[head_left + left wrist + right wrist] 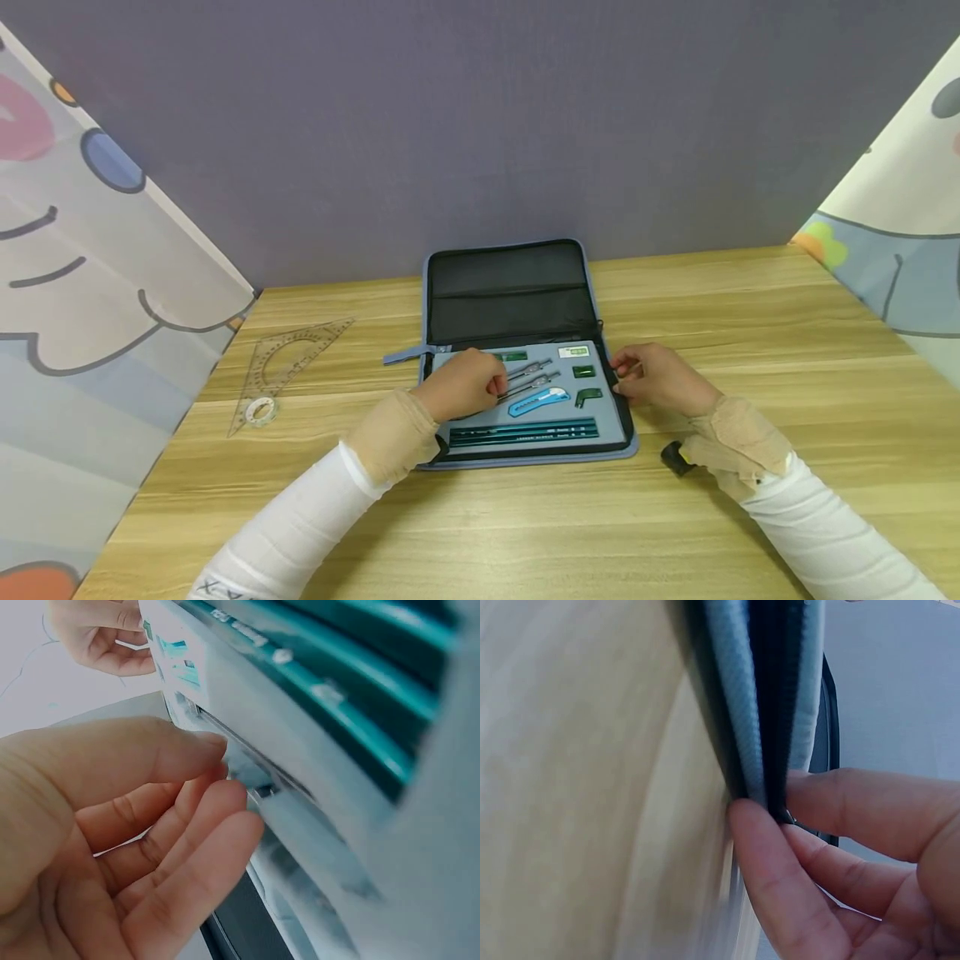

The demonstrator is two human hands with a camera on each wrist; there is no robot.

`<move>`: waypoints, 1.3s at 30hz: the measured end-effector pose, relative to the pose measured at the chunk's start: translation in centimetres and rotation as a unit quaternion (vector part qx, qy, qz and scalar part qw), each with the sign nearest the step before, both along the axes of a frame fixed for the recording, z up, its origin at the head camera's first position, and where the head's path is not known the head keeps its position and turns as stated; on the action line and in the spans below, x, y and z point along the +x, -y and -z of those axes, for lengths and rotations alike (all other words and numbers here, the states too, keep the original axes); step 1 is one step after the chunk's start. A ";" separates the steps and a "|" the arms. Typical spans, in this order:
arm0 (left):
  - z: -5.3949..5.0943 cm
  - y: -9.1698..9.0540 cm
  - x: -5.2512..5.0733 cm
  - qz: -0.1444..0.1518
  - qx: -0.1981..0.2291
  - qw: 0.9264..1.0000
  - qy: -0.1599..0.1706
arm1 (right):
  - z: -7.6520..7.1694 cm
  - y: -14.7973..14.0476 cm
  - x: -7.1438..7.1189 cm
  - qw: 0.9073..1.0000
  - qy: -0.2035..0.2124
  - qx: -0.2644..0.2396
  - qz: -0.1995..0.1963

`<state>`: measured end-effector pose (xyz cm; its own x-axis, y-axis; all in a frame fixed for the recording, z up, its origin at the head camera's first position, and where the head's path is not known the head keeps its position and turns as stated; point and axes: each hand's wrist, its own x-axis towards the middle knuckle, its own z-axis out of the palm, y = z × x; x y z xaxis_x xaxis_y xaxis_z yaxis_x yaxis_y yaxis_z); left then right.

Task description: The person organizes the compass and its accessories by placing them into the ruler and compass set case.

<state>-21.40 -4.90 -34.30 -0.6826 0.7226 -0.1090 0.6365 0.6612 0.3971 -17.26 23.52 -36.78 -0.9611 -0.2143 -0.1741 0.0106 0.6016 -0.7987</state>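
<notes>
An unfolded zip case (510, 312) lies on the table with its dark lid leaning back. Its grey-blue insert (613, 408) holds two metal compasses (542, 381), a blue utility knife (540, 402), dark green pencils (525, 432), a white-and-green eraser (573, 352) and small green pieces (588, 397). Over the insert's left part, my left hand (465, 385) has loosely bent fingers (191, 877) close to the compasses. Nothing shows between its thumb and fingertips in the left wrist view. My right hand (660, 382) pinches the case's right edge (739, 712) between thumb and fingers.
To the left lie a transparent set square (251, 387) and a small white tape roll (260, 411). A small black object (677, 458) sits beside the right wrist. A grey panel (517, 125) stands behind the wooden table (525, 525).
</notes>
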 end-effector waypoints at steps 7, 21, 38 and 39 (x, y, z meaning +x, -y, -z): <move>0.1 1.4 0.1 -0.018 -0.001 0.999 -0.026 | 0.0 -0.2 -0.1 1.000 0.001 0.006 0.002; -0.7 7.2 -0.1 -0.067 0.011 0.995 -0.073 | 0.3 -0.2 -0.1 1.000 -0.001 0.000 -0.002; -1.7 18.5 0.6 -0.205 0.000 0.977 -0.049 | 0.3 -0.2 -0.1 1.000 0.002 -0.003 0.003; -1.7 19.3 0.6 -0.212 0.003 0.976 -0.046 | 0.3 -0.2 -0.1 1.000 -0.001 -0.001 0.002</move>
